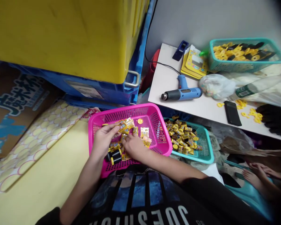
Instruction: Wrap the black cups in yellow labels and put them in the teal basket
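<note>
A pink mesh basket [160, 137] lies before me with small yellow printed packets and yellow-and-black cylinders [116, 157] inside. Over its left half, my left hand [105, 136] pinches several yellow printed packets [127, 125] between thumb and fingers. My right hand [135, 146] reaches down into the basket just to the right, its fingers curled among other packets; what they grip, if anything, is hidden. A loose yellow disc [140, 121] and a pale packet [144, 132] lie on the basket's floor beyond my right hand.
A teal basket [207, 147] of small yellow-and-black pieces [184, 136] adjoins on the right. On the white table [162, 78] are a blue heat gun [184, 93], a phone [232, 113] and another teal basket [243, 65]. Stacked crates [84, 40] rise ahead. Another person's hands show at right.
</note>
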### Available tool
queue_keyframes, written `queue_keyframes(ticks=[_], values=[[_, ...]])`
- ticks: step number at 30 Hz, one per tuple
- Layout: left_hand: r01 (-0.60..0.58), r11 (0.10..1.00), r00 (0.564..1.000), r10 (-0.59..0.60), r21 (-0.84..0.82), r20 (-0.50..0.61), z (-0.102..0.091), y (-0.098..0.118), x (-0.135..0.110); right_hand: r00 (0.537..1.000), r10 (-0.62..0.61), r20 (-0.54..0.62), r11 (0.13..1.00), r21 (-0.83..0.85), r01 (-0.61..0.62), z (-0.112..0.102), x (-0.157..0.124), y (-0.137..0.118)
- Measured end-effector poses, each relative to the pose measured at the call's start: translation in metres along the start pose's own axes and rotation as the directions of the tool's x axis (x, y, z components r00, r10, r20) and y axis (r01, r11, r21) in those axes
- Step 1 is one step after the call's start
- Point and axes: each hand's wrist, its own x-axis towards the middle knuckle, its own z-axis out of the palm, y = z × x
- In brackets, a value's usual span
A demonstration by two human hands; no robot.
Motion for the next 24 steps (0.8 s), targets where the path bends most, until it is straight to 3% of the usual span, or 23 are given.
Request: queue_keyframes(ticks=[3,6,8,10,12,14,17,24], values=[[-0.002,1.000,1.000,0.002,-0.007,-0.002,-0.002,0.003,0.000,0.997,-0.029,0.068,0.998,0.058,0.026,0.009,0.008,-0.005],[-0.012,1.000,1.000,0.012,0.008,0.022,-0.006,0.006,-0.002,0.997,0.073,-0.004,0.925,0.374,-0.066,-0.001,-0.001,0.011],[-0.004,1.000,0.999,0.004,0.011,0.043,-0.009,0.006,-0.003,0.967,0.242,-0.082,0.727,0.675,-0.124,-0.018,-0.014,0.030],[0.008,1.000,0.998,-0.009,0.012,0.060,-0.009,0.005,-0.004,0.901,0.414,-0.130,0.419,0.906,-0.062,-0.038,-0.028,0.049],[0.025,1.000,0.996,-0.026,0.015,0.080,-0.006,0.002,-0.005,0.848,0.505,-0.159,0.153,0.984,0.093,-0.055,-0.040,0.062],[0.041,0.999,0.994,-0.042,0.012,0.102,0.000,0.000,-0.007,0.831,0.520,-0.196,0.022,0.976,0.216,-0.065,-0.046,0.066],[0.041,0.999,0.991,-0.039,-0.013,0.127,0.010,-0.001,-0.010,0.839,0.502,-0.208,-0.011,0.969,0.247,-0.071,-0.047,0.063],[-0.085,0.996,0.984,0.089,-0.027,0.156,0.016,-0.001,-0.016,0.852,0.510,-0.119,0.025,0.992,0.124,-0.065,-0.043,0.063]])
